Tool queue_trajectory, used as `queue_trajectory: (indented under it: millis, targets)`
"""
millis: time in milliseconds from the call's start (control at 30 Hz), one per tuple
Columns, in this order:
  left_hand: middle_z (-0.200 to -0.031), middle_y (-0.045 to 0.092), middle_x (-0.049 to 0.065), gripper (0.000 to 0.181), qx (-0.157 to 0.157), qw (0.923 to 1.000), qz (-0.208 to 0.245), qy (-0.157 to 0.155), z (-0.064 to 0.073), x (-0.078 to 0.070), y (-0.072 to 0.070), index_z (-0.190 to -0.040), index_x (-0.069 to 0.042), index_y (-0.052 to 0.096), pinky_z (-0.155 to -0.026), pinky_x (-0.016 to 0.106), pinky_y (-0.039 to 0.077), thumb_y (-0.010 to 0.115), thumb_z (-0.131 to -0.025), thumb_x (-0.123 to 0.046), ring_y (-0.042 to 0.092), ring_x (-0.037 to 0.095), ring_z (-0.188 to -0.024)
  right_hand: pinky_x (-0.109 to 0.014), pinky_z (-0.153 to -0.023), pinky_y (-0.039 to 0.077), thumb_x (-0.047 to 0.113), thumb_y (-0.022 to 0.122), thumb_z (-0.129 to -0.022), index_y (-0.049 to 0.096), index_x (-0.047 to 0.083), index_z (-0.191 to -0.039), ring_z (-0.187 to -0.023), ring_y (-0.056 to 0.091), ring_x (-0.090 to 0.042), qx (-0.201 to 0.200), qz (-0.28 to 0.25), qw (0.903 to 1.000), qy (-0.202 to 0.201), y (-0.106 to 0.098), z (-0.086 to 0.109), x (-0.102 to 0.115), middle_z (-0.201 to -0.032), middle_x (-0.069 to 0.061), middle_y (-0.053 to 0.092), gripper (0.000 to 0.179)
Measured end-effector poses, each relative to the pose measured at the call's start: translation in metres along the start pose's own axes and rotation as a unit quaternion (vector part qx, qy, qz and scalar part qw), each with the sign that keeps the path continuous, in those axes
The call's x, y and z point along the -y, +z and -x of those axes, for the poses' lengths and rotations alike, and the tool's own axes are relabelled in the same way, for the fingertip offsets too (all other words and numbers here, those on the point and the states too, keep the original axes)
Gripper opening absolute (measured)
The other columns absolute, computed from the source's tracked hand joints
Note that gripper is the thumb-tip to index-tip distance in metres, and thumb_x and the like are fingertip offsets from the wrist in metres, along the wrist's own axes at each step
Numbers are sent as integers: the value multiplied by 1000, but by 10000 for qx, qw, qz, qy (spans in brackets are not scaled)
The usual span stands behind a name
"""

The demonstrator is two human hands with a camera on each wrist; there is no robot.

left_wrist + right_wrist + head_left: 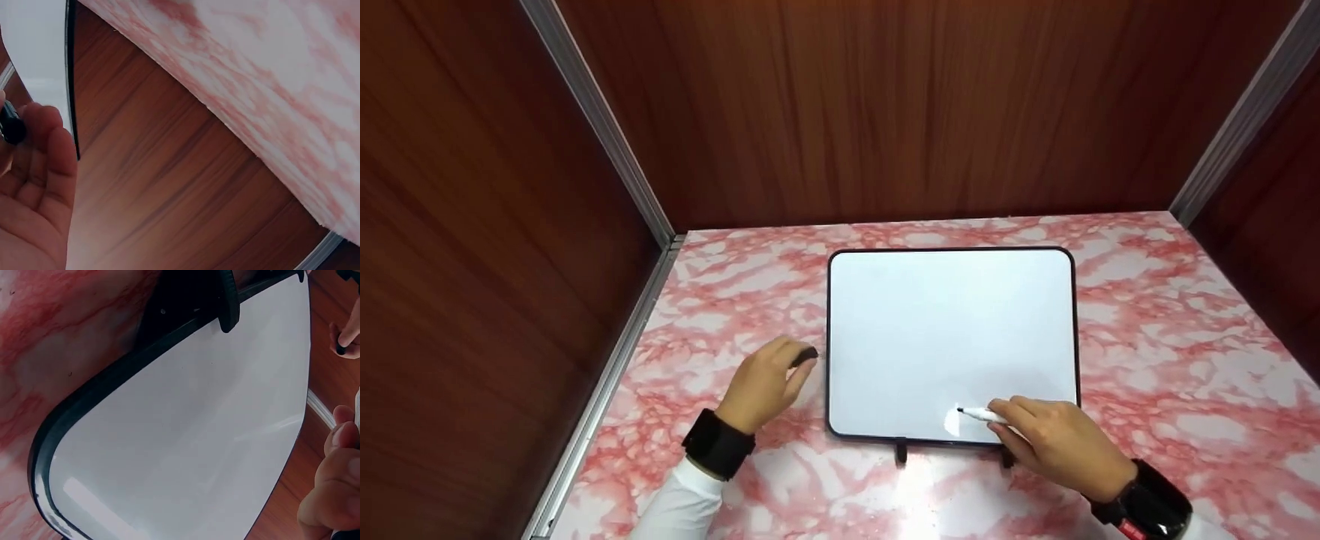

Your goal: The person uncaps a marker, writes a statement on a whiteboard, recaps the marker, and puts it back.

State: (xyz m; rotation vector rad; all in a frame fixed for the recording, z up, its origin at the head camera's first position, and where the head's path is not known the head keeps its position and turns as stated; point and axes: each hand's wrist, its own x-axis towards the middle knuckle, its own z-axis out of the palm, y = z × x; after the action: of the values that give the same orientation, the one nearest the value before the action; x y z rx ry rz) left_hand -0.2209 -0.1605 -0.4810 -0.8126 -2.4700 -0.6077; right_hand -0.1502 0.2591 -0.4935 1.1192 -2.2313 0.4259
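Observation:
A whiteboard [949, 337] with a dark frame stands on small black feet, its surface bare of marks in the head view. My right hand [1054, 439] pinches a white marker [984, 414] whose black tip points left, over the board's lower right part; whether it touches cannot be told. Left of the board, my left hand [769, 382] holds a small black marker cap [805, 355] between thumb and fingers. The left wrist view shows the cap [12, 125] at the fingertips. In the right wrist view the fingers [337, 481] show at the right edge, with the marker mostly cut off.
The table [735, 277] has a red and white marbled top. Dark wood panels [870, 112] rise behind and on both sides, joined by metal corner strips [600, 120]. A black foot [901, 454] juts out from the board's lower edge.

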Motion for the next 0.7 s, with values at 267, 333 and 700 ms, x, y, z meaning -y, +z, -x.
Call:
queue_trajectory:
  millis: [267,333,700]
  targets:
    - [-93,72,10,11,329,9898,104,-1385,0,22,17,-102,-4,82,-82,46,63,84,-94,-11,72,28,-89,-12,-54,35,36,47,-116,74,9,-112,-65,38,8,-75,-45,9997,229,3,5,6,-81,10,64,38]
    - [-94,76,13,11,443,9868,45,-1559,0,25,23,-102,-2,81,-83,48,63,83,-94,-10,74,31,-91,-11,-55,35,26,56,-112,74,9,-113,-66,38,9,-57,-137,9996,238,4,7,7,-81,11,64,25]
    - [-83,76,8,10,835,9784,-241,-1878,3,31,48,-81,-8,80,-74,46,62,83,-90,-10,75,29,-83,-12,-57,32,4,67,-79,74,8,-113,-67,31,8,-143,-214,9997,45,10,8,9,-78,13,53,34]
